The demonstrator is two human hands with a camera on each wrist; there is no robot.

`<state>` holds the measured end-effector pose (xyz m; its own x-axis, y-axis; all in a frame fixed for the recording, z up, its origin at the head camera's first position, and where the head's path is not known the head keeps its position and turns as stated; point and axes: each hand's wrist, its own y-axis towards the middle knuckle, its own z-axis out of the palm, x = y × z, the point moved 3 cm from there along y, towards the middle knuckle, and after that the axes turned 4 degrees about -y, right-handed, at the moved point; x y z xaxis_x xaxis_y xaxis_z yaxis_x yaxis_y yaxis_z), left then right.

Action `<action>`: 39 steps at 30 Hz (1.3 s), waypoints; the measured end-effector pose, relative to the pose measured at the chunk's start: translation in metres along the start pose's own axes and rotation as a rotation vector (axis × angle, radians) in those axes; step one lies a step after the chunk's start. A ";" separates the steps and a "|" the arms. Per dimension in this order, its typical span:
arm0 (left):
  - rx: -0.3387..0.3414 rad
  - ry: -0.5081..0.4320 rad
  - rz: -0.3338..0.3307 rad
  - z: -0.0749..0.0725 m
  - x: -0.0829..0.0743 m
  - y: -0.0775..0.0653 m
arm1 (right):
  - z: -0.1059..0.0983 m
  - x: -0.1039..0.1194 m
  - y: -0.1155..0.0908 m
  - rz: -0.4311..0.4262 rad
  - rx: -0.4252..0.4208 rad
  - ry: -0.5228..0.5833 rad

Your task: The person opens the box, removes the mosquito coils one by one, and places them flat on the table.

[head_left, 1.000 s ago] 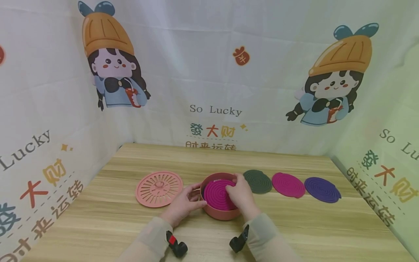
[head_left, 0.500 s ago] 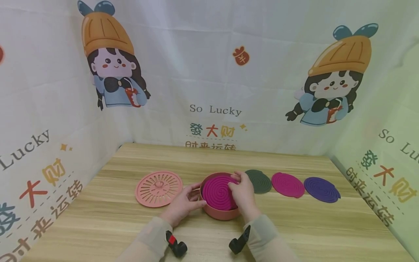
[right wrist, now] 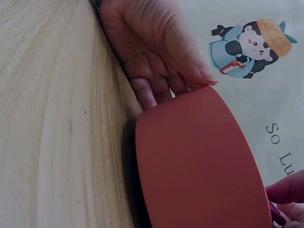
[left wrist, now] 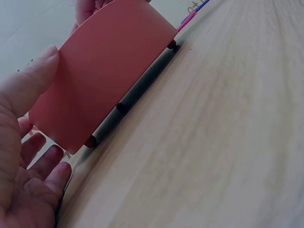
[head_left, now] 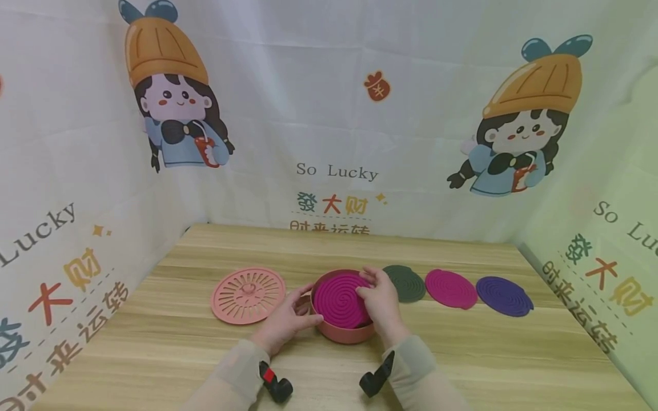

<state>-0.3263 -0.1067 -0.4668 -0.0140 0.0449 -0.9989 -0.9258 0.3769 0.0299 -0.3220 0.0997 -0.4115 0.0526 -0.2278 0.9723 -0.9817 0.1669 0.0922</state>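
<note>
A round terracotta mosquito coil box [head_left: 346,335] stands on the table in the middle of the head view. Inside it sits a magenta mosquito coil [head_left: 336,299], slightly tilted, its right edge under my right hand [head_left: 382,299]. Thumb and fingers of that hand pinch the coil's edge at the box's right rim. My left hand [head_left: 285,321] holds the box from the left, thumb at the rim and fingers round its side. In the left wrist view the box [left wrist: 102,76] shows short dark feet. The right wrist view has the box wall [right wrist: 199,156] hiding most of the coil.
Left of the box lies a pink slotted lid [head_left: 249,290] with a knob. To the right, in a row, lie flat coils: dark green [head_left: 406,285], magenta [head_left: 452,289] and purple [head_left: 506,297]. Printed cloth walls [head_left: 329,114] enclose the wooden table [head_left: 462,359].
The magenta coil in the box has turned and shifted slightly left and up under my right fingers. My left hand keeps its hold on the box.
</note>
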 end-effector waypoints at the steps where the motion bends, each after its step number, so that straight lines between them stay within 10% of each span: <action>1: 0.000 0.001 0.000 0.000 0.000 0.000 | 0.000 0.000 0.000 0.005 0.002 -0.003; 39: 0.011 0.011 -0.018 0.000 0.000 0.000 | -0.003 -0.001 0.006 0.091 0.134 -0.050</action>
<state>-0.3259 -0.1068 -0.4665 -0.0015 0.0277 -0.9996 -0.9218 0.3876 0.0121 -0.3271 0.1036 -0.4118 -0.0433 -0.2661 0.9630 -0.9978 0.0602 -0.0282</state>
